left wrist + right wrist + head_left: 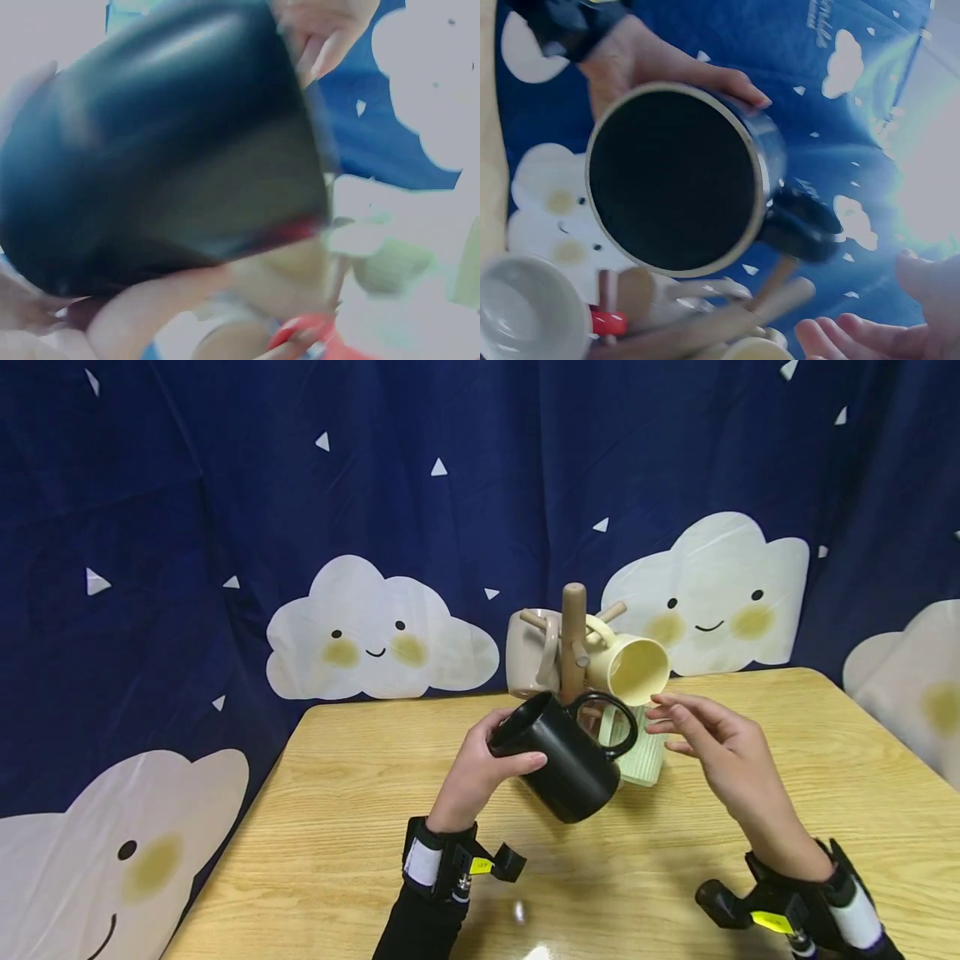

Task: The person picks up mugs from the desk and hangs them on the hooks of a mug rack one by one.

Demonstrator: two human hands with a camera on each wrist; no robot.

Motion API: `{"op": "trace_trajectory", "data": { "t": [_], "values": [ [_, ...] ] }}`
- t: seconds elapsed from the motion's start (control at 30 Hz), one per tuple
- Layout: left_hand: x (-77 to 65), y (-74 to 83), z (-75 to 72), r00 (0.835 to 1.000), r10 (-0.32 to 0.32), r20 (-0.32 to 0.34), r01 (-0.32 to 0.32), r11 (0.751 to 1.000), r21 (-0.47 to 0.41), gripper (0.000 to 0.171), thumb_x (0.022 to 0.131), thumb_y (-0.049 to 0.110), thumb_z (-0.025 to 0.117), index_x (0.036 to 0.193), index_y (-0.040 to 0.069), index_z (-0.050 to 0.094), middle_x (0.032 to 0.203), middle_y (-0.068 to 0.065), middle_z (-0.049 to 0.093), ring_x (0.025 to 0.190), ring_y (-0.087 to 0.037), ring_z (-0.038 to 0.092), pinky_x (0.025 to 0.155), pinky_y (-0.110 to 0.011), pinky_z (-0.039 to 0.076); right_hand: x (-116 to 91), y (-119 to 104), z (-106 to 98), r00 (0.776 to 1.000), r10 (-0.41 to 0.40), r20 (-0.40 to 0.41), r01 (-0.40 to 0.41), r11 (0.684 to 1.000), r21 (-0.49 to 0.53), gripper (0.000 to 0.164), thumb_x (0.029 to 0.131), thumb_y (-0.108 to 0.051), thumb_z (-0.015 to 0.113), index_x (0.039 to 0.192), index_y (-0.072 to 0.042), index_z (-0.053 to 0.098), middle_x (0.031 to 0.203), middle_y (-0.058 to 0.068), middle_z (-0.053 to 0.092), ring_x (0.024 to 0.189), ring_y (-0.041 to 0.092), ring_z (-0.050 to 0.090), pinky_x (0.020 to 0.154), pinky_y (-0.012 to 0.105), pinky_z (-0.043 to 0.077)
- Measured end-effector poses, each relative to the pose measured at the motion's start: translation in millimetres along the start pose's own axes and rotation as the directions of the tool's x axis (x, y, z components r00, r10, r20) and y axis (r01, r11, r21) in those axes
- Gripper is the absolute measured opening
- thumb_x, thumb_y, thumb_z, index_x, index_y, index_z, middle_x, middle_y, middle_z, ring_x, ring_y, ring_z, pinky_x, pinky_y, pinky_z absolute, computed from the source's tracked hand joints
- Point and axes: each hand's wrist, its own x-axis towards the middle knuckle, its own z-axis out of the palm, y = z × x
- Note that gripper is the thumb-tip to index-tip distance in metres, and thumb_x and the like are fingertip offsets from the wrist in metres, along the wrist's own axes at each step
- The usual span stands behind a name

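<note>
A black mug (573, 768) hangs tilted above the table, its mouth toward the upper left and its handle toward the right. My left hand (487, 768) grips it near the rim, the thumb lying along its side. In the right wrist view the mug's dark round base (671, 180) faces the camera. To the right of the handle is my right hand (723, 747), fingers loosely extended and holding nothing. Behind the black mug stands a wooden mug tree (573, 639). On it hang a whitish mug (528, 652) and a cream-yellow mug (637, 672); a pale green ribbed mug (643, 764) is lower, partly hidden.
The wooden table (360, 777) reaches back to a dark blue curtain (247, 485) with clouds on it. In the right wrist view, a white mug (529, 311) with a red handle shows at the lower left. The left wrist view is blurred.
</note>
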Motion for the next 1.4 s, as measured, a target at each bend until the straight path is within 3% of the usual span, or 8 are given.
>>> {"op": "trace_trajectory", "data": {
  "t": [0.17,0.3,0.47,0.63,0.9,1.1,1.23,1.4],
  "values": [
    [4.8,-6.6,16.6,0.993,0.087,-0.077,-0.106,0.951,-0.29,0.058,0.071,0.02,0.069,0.12,0.005,0.043,0.106,-0.002,0.055,0.092,-0.012,0.058,0.08,-0.023,0.052,0.7,-0.6,-12.0,0.996,-0.003,-0.091,0.007,0.999,0.044,0.034,0.098,-0.025,0.042,0.121,-0.004,0.058,0.096,-0.019,0.064,0.084,-0.003,0.064,0.067,0.013,0.051],
    [8.7,-9.7,27.3,0.984,0.083,-0.16,-0.138,0.917,-0.374,0.053,0.073,0.018,0.067,0.118,0.008,0.041,0.105,-0.002,0.053,0.09,-0.012,0.059,0.08,-0.024,0.053,1.3,-0.5,-14.3,0.993,-0.007,-0.114,0.016,0.997,0.081,0.032,0.098,-0.024,0.043,0.117,-0.005,0.06,0.095,-0.018,0.065,0.08,-0.002,0.065,0.065,0.013,0.051],
    [14.5,-14.6,29.8,0.963,0.037,-0.268,-0.134,0.925,-0.355,0.052,0.075,0.012,0.065,0.119,0.004,0.039,0.11,-0.009,0.05,0.092,-0.015,0.06,0.085,-0.029,0.052,2.0,2.0,-15.5,0.992,-0.025,-0.124,0.043,0.989,0.145,0.026,0.097,-0.02,0.045,0.112,-0.009,0.064,0.094,-0.016,0.066,0.078,-0.001,0.065,0.063,0.013,0.051],
    [20.9,-21.9,30.8,0.953,-0.002,-0.304,-0.104,0.938,-0.33,0.057,0.075,0.013,0.066,0.123,0.004,0.035,0.113,-0.013,0.049,0.092,-0.017,0.06,0.085,-0.032,0.052,2.8,5.0,-15.7,0.991,-0.028,-0.127,0.036,0.997,0.063,0.024,0.098,-0.019,0.044,0.109,-0.014,0.064,0.095,-0.02,0.065,0.078,-0.004,0.064,0.063,0.012,0.05],
    [33.0,-26.2,38.2,0.92,-0.006,-0.391,-0.113,0.953,-0.28,0.055,0.075,0.018,0.07,0.12,0.007,0.038,0.113,-0.012,0.052,0.094,-0.019,0.06,0.088,-0.036,0.051,3.4,7.7,-16.3,0.994,-0.025,-0.111,0.027,0.999,0.017,0.026,0.098,-0.02,0.043,0.111,-0.011,0.064,0.095,-0.023,0.063,0.077,-0.004,0.064,0.064,0.013,0.05],
    [38.7,-28.6,39.7,0.894,0.062,-0.443,-0.16,0.969,-0.188,0.06,0.075,0.018,0.072,0.125,0.011,0.041,0.121,-0.008,0.051,0.105,-0.019,0.052,0.093,-0.035,0.046,4.2,7.9,-16.4,0.994,0.003,-0.108,-0.003,1.0,-0.007,0.029,0.097,-0.023,0.044,0.11,-0.007,0.064,0.093,-0.025,0.063,0.077,-0.004,0.064,0.063,0.014,0.051],
    [38.6,-26.5,37.7,0.886,0.078,-0.457,-0.152,0.98,-0.127,0.061,0.075,0.02,0.073,0.128,0.012,0.044,0.121,-0.008,0.052,0.105,-0.021,0.053,0.094,-0.036,0.045,5.0,6.2,-16.8,0.995,0.015,-0.098,-0.019,0.999,-0.037,0.035,0.097,-0.027,0.044,0.112,-0.002,0.063,0.092,-0.025,0.063,0.077,-0.004,0.064,0.063,0.015,0.051],
    [36.1,-21.3,33.5,0.892,0.064,-0.447,-0.103,0.993,-0.063,0.066,0.075,0.02,0.074,0.133,0.011,0.044,0.122,-0.009,0.052,0.105,-0.021,0.054,0.094,-0.035,0.046,6.3,6.8,-18.4,0.997,0.02,-0.071,-0.024,0.998,-0.056,0.036,0.097,-0.028,0.044,0.113,-0.001,0.062,0.092,-0.024,0.063,0.078,-0.005,0.063,0.064,0.015,0.051]
  ]
}}
